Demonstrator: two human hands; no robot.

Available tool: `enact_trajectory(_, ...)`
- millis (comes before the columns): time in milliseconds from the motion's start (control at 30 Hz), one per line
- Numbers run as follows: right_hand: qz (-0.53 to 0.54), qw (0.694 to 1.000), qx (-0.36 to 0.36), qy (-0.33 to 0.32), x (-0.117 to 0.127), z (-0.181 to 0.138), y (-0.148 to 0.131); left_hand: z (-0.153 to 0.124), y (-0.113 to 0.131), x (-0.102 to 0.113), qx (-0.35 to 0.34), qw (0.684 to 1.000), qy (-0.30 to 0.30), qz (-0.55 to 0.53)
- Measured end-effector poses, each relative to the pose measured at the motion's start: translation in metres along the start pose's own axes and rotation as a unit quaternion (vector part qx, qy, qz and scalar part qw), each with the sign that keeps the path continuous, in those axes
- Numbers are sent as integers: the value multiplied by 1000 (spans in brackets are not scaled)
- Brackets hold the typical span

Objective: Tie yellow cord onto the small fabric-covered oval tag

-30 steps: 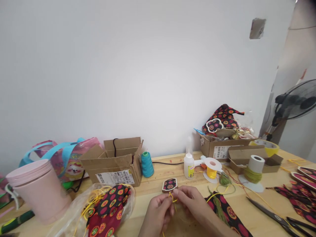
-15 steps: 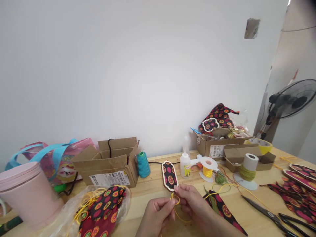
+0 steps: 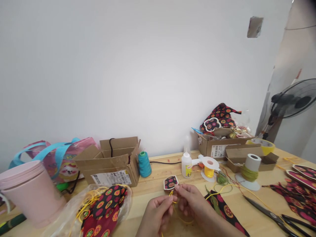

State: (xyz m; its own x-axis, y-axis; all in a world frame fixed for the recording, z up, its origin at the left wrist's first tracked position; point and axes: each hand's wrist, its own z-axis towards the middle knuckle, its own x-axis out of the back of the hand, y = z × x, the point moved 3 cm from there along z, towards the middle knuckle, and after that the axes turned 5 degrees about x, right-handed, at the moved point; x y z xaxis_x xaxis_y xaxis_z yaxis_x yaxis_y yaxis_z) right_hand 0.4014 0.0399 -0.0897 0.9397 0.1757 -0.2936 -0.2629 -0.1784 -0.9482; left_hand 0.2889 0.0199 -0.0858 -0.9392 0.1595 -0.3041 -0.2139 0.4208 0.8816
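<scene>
A small plaque (image 3: 171, 183) covered in dark fruit-patterned fabric, with a pale scalloped rim, tilts away from me just above the table. From its near end runs a yellow cord (image 3: 172, 194), looped between my fingers. My left hand (image 3: 158, 210) pinches the cord between thumb and forefinger. At the plaque's lower right corner, my right hand (image 3: 189, 199) has its thumb and forefinger closed, by the cord loop; whether it grips cord, plaque or both is hard to tell. More cord hangs below, partly hidden by the hands.
Behind stand a glue bottle (image 3: 186, 165), a yellow cord spool (image 3: 209, 168) and a teal thread cone (image 3: 144, 164). Scissors (image 3: 269, 214) lie at right beside a patterned fabric strip (image 3: 225, 210). At left are a bag of fabric (image 3: 106, 207), a cardboard box (image 3: 108, 164) and a pink bucket (image 3: 32, 194).
The plaque has tipped from nearly face-on to a steep slant, so its top edge now sits lower. The cord loop between the hands has become smaller.
</scene>
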Motion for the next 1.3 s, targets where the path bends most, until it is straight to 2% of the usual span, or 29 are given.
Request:
enact_trajectory(167,-53,995,-49,-68,-8,-9,-3,2,-1,1,-17,999,-21,19)
enact_trajectory(300,-66,991,-24,-117,-8,-9,-1,0,1,3,-13,1000,-9,0)
enact_trajectory(433,-7,991,3,-137,-6,-4,1,-3,3,4,-3,1000,14,-4)
enact_trajectory(567,-13,996,11,-89,-5,-1,3,-5,4,3,9,999,12,53)
enact_trajectory(667,-43,996,45,-61,-4,4,8,-5,2,3,15,995,6,99)
enact_trajectory(767,-91,993,70,-12,-2,6,10,-2,1,2,-3,990,-2,139)
enact_trajectory(867,-132,989,65,23,0,4,7,0,0,0,-17,986,-4,167)
enact_trajectory(967,-130,987,85,34,-1,1,0,1,-1,-2,-22,989,-13,147)
enact_trajectory(1133,-132,981,127,56,-3,-2,-8,4,-1,6,-22,995,26,94)
enact_trajectory(1300,-112,984,130,51,-4,-4,-11,5,0,10,-39,995,23,86)
